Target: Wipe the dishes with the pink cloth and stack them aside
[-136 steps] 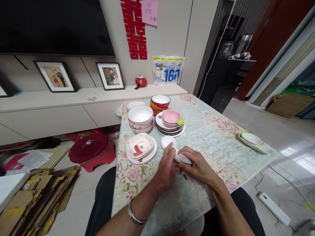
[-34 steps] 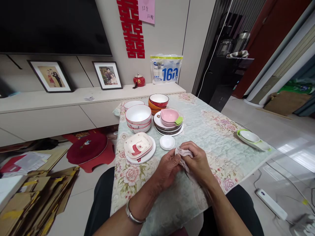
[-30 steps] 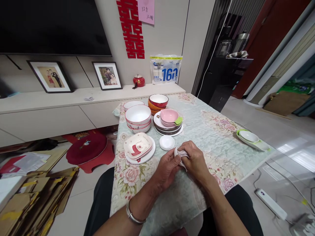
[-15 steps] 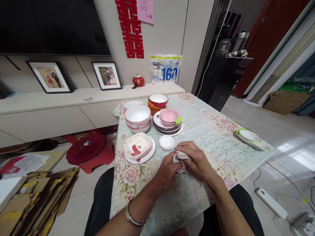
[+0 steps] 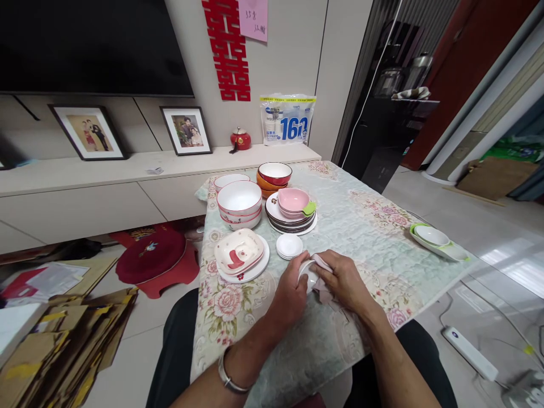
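Observation:
A small white dish (image 5: pixel 310 276) is tilted between my hands, partly hidden by the fingers. My left hand (image 5: pixel 293 286) grips its left side, thumb over the inside. A pale pink cloth (image 5: pixel 325 290) is bunched in my right hand (image 5: pixel 342 277), pressed against the dish's rim on the right. Just beyond my fingers stands a small stack of white dishes (image 5: pixel 289 246). To the left, bear-patterned square bowls (image 5: pixel 238 250) rest on a white plate (image 5: pixel 255 273). Behind them are white bowls with red rims (image 5: pixel 239 199).
Pink bowls (image 5: pixel 293 201) sit on stacked dark-rimmed plates (image 5: pixel 293 225); red and orange bowls (image 5: pixel 275 174) stand behind. A green-edged dish (image 5: pixel 437 243) lies at the table's right edge. The flowered tablecloth (image 5: pixel 357 215) covers the table. A red stool (image 5: pixel 153 258) stands left.
The dish has turned in my hands, showing more of its inside. My right hand and the cloth have shifted around its rim, and more cloth hangs below.

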The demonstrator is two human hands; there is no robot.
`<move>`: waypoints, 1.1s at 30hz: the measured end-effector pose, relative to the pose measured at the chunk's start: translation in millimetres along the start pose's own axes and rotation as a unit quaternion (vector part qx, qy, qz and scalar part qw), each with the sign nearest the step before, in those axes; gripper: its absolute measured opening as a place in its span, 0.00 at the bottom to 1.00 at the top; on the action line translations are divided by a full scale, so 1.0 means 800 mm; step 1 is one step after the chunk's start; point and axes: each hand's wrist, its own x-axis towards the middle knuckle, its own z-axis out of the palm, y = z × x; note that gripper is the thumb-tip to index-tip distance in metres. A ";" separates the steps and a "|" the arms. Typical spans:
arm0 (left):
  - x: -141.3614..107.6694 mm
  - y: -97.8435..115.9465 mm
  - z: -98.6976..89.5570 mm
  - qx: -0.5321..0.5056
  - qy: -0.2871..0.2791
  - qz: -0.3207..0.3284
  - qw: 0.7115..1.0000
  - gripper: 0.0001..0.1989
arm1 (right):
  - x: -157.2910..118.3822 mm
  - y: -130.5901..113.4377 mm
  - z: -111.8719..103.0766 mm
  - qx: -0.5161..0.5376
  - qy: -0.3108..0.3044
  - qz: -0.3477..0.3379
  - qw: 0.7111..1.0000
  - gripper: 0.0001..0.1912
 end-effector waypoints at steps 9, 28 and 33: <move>-0.001 0.007 -0.005 0.038 -0.019 -0.006 0.999 0.16 | 0.001 -0.006 -0.009 0.049 0.012 -0.045 0.998 0.12; 0.001 0.003 -0.005 0.018 -0.021 0.001 1.000 0.14 | 0.001 -0.030 -0.026 0.176 0.014 -0.003 0.984 0.16; 0.000 0.002 -0.003 0.045 -0.014 0.008 0.999 0.12 | -0.002 -0.032 -0.023 0.117 0.022 -0.043 0.992 0.14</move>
